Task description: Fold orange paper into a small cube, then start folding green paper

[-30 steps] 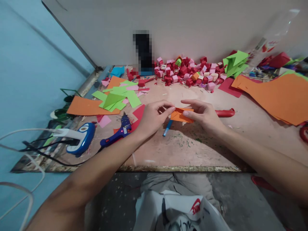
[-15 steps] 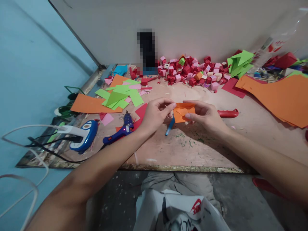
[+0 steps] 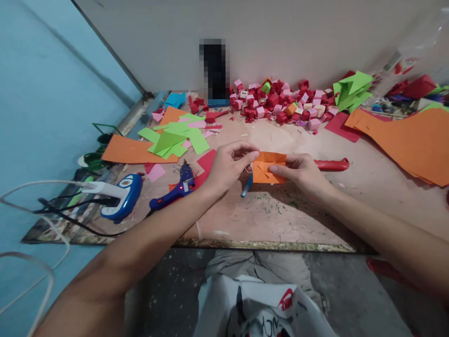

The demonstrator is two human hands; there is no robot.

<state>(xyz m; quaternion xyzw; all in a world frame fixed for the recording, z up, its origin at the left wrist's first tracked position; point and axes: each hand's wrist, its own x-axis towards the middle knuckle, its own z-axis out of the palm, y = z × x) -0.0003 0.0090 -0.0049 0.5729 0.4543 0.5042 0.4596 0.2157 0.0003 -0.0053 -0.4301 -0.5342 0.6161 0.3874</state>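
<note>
Currently in both hands: folded orange paper (image 3: pixel 262 160), roughly square, creased, small flaps standing on its face; lifted just above the desk (image 3: pixel 228 222), about midway between front and back edges.
Left hand (image 3: pixel 229 166): thumb and index pinching the paper's upper left corner; other fingers curled behind, partly hidden.
Right hand (image 3: pixel 300 171): thumb laid on the paper's face, pressing it at the right side; fingers behind it, their spread cannot be told.
Under the paper: slim blue stick (image 3: pixel 246 186), lower end showing, upper end covered.
Beside right hand: red handle (image 3: pixel 333 164) lying on the desk, its other end hidden by the hand.
Toward left edge: hot glue gun (image 3: pixel 172 194), nozzle to the back edge, small red light lit; blue-and-white power socket (image 3: pixel 126 194) with a white plug (image 3: pixel 100 188) in it, near the front left corner.
Back left corner: green paper strips (image 3: pixel 175 139) overlapping a long orange sheet (image 3: pixel 129 150); pink scrap (image 3: pixel 155 173) nearer the front.
Back edge, middle: heap of red and pink paper cubes (image 3: pixel 277 100); dark upright object (image 3: pixel 214 70), pixelated.
Back right corner: green folded papers (image 3: pixel 352 92), clear plastic bottle (image 3: pixel 409 61) leaning.
Right edge: large orange sheets (image 3: pixel 407 147), overlapping a red sheet (image 3: pixel 341 126).
</note>
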